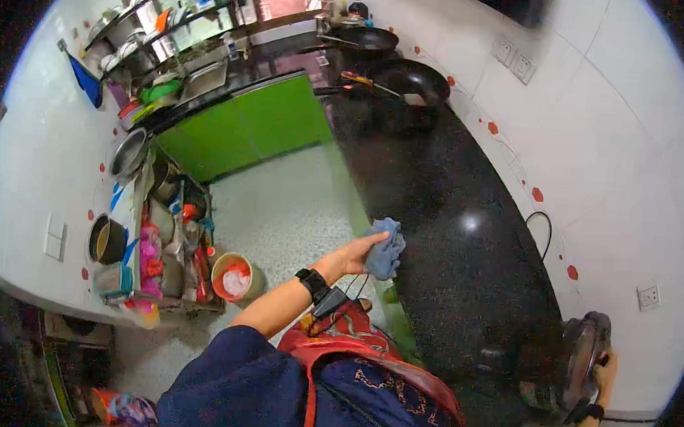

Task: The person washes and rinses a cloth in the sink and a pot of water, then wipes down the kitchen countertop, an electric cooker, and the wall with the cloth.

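Observation:
My left hand [357, 253] is closed around a crumpled blue-grey cloth [387, 250] at the front edge of the black countertop [467, 221]. At the counter's right end, my right hand [606, 377] grips the side of a dark round appliance [584, 357] with a shiny face, tilted up close to the wall. The exact kind of appliance is unclear, and some of the right fingers are hidden behind its edge. Both wrists wear black bands.
Two black woks [413, 81] [368, 39] sit at the far end; a spatula [381, 87] lies across the nearer one. Green cabinets [246, 118] stand under the far counter. A bucket [252, 278] and a crowded shelf [171, 250] are on the left. Sockets [648, 296] dot the right wall.

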